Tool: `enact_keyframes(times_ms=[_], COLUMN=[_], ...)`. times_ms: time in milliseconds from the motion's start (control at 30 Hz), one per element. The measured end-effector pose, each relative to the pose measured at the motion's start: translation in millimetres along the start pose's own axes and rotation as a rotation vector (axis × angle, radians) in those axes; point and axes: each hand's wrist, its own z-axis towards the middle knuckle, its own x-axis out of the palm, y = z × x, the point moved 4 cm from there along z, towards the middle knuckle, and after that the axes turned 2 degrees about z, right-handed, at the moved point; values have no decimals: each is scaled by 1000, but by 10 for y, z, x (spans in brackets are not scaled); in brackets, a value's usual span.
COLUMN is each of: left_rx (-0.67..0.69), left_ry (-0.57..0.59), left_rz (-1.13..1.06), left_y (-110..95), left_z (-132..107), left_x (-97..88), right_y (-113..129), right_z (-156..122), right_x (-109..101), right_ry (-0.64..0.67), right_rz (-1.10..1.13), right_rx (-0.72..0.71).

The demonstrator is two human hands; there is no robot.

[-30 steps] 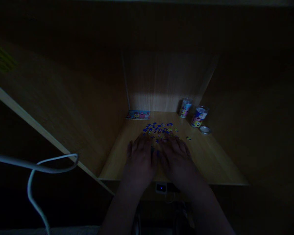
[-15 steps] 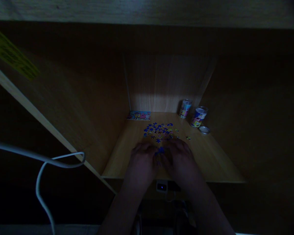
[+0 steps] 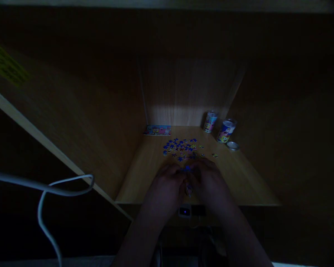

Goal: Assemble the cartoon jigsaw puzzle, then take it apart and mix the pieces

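Left hand (image 3: 164, 188) and right hand (image 3: 211, 184) are curling together over a few puzzle pieces (image 3: 187, 189) at the near edge of the bench (image 3: 241, 180); gloom is hiding the fingertips, so I cannot tell either grip; loose pieces (image 3: 180, 147) are lying beyond; a printed tin (image 3: 226, 131) is standing right, among dim wooden walls.

Left hand (image 3: 164, 188), right hand (image 3: 210, 185) together, fingers (image 3: 177, 175) curled
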Motion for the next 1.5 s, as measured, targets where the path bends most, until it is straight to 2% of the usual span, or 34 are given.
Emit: enact_keyframes(times_ms=[333,700,867,1000,1233,1400,1500], left_rx=[10,-78,-88,-76,-109,-86,-128], left_ry=[-10,-42,-70,-27,18,-14,-102], left_rz=[147,198,174,202,203,176,178], left_y=[-15,-3,9,24,50,45,93], left_z=[-4,2,-7,-1,14,14,25], left_x=[8,-40,-34,10,34,24,-10], right_y=[37,42,105,165,139,139,128], right_z=[-4,-30,-22,-15,-13,-10,-19], right_x=[-35,-108,-88,-58,-39,-57,-85], right_ry=[-14,-111,-91,-45,-24,-30,-62], right_rz=[75,-283,-259,-233,-247,-252,-277], right_rx=[88,145,63,-26,-3,25,77])
